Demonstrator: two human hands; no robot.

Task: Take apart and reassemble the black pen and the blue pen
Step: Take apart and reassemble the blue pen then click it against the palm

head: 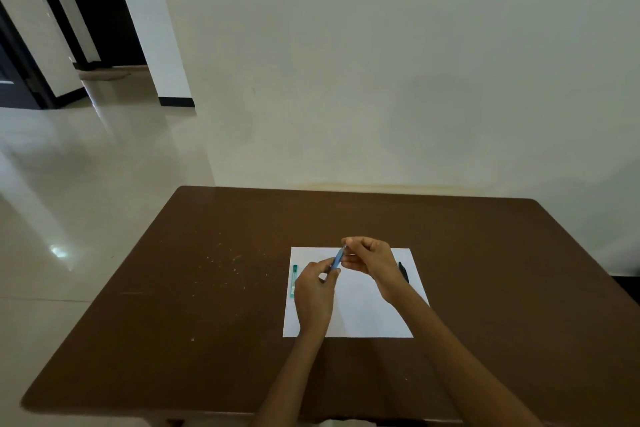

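Both forearms reached over the table [207, 288]. Left hand [317, 291] pinched the blue pen [336, 260] low, right hand [369, 256] pinched its top, above the paper [363, 315]. Twisting straight along the axis seemed best. Black pen [403, 272] lay beside.

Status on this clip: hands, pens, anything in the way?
Left hand and right hand both grip the blue pen above the paper. Black pen lies behind the right wrist. Nothing in the way.
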